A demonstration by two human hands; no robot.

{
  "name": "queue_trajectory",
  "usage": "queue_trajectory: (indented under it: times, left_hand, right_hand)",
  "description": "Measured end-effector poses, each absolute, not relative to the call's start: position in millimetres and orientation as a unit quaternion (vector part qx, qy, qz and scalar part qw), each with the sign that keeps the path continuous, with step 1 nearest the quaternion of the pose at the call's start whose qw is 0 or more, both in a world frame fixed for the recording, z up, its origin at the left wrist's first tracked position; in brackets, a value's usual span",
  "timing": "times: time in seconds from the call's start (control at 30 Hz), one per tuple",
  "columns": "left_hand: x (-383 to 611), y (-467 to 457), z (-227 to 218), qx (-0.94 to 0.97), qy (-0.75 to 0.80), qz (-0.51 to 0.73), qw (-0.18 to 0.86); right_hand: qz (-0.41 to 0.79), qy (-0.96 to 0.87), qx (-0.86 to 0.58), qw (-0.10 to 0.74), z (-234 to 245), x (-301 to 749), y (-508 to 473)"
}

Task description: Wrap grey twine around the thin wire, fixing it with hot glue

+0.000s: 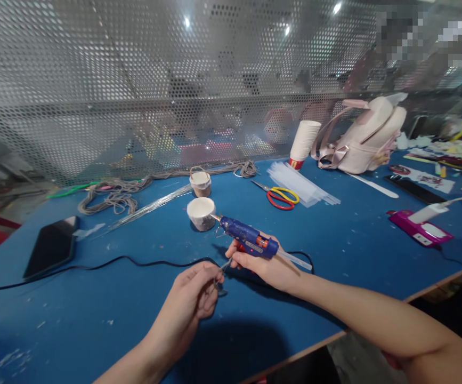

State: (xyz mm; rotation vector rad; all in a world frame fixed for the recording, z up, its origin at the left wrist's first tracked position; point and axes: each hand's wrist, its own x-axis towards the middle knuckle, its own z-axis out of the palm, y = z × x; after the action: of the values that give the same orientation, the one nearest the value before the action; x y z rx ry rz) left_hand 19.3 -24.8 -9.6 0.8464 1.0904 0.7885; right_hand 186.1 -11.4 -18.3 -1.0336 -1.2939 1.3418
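In my right hand (262, 264) is a blue hot glue gun (242, 234) with a clear glue stick out of its back; the nozzle points left. My left hand (196, 290) is closed in a pinch on a thin grey cord (225, 265), which runs up to my right fingertips. A small loop of it hangs below the left fingers. Just beyond the nozzle stands a small round cup (201, 213) with a white inside and a grey wrapped side. Behind that is a little basket (201, 183) with a handle.
Red-and-yellow scissors (281, 197) lie by translucent glue sticks (300, 184) and stacked paper cups (305, 144). Grey cord bundles (111, 197), a phone (53, 245) and a black cable (127, 260) are at left. A backpack (369, 136) and purple power strip (420, 226) are at right.
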Motion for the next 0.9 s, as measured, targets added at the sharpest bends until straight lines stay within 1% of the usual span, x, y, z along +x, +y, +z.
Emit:
queue_trajectory:
  times: [0.1, 0.23, 0.3, 0.4, 0.5, 0.67, 0.8, 0.9]
  left_hand:
    - [19, -25, -10, 0.383, 0.493, 0.361, 0.693]
    - [18, -25, -9, 0.375, 0.505, 0.396, 0.669]
    - [16, -25, -7, 0.374, 0.511, 0.422, 0.649]
    - [14, -24, -3, 0.383, 0.514, 0.458, 0.616]
    - [12, -24, 1, 0.394, 0.516, 0.484, 0.586]
    - [12, -25, 2, 0.406, 0.516, 0.507, 0.559]
    - [12, -27, -1, 0.409, 0.515, 0.508, 0.556]
    - [15, -28, -3, 0.436, 0.518, 0.493, 0.547]
  right_hand:
    - [0.533, -0.545, -0.433, 0.481, -16, 188, -12]
    - [0.492, -0.529, -0.46, 0.516, -4, 193, -18]
    - [0.484, -0.526, -0.468, 0.52, 3, 196, -22]
    - [0.5, -0.55, -0.463, 0.483, 7, 199, -29]
    - [0.506, -0.584, -0.461, 0.436, 2, 199, -33]
    - [0.481, -0.619, -0.463, 0.415, -7, 198, -34]
    - [0.473, -0.618, -0.463, 0.424, -3, 194, -34]
    - [0.461, -0.592, -0.476, 0.458, 0, 190, -31]
